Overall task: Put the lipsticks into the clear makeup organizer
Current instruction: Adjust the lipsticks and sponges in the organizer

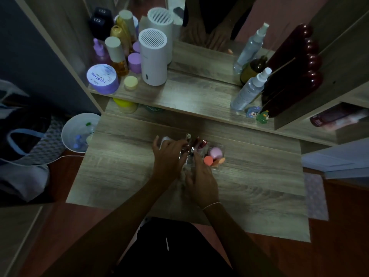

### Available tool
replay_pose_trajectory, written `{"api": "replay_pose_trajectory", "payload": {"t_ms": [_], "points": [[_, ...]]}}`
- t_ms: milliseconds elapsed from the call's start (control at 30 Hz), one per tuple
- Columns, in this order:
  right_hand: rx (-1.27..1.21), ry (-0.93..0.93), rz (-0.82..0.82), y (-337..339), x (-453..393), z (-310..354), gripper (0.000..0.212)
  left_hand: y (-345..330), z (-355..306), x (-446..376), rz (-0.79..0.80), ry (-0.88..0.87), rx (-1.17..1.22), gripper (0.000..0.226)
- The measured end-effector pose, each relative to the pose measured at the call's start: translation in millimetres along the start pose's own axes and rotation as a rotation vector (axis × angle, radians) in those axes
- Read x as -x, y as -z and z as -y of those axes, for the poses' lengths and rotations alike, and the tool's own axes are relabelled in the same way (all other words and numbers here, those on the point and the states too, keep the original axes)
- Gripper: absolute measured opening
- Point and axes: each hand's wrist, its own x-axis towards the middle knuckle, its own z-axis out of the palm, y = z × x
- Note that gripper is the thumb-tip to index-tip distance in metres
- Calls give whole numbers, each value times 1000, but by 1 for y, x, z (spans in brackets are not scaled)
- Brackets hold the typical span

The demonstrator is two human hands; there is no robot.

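The clear makeup organizer (218, 148) stands in the middle of the wooden desk (249, 186), partly covered by both hands. Dark red lipsticks (201, 143) and a pale-capped tube (188, 136) stand upright in its back slots. A pink sponge (215, 152) and an orange sponge (208, 160) lie in its right compartment. My left hand (167, 158) curls over the organizer's left side, fingers pinched on a lipstick tube near the slots, with a white tube (164, 139) behind it. My right hand (201, 180) rests on the organizer's front, fingertips touching a small item; which one is unclear.
A raised shelf behind holds a white cylinder device (152, 56), a purple jar (102, 78), bottles at the left, spray bottles (249, 90) and a dark red bottle (291, 76) at the right. A white bin (77, 132) sits left of the desk. A mirror stands at the back.
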Motion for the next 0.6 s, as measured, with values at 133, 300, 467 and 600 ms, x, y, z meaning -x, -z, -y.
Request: {"api": "replay_pose_trajectory", "payload": {"t_ms": [133, 300, 467, 600], "points": [[-11, 4, 19, 2, 1, 0, 64, 0, 3, 1, 2, -1, 0, 28], [-36, -10, -1, 7, 14, -7, 53, 5, 10, 17, -58, 45, 9, 33], [110, 53, -140, 9, 45, -33, 44, 1, 42, 61, 46, 21, -41, 60], [211, -65, -110, 5, 54, -51, 62, -8, 58, 81, 317, -6, -214, 77]]}}
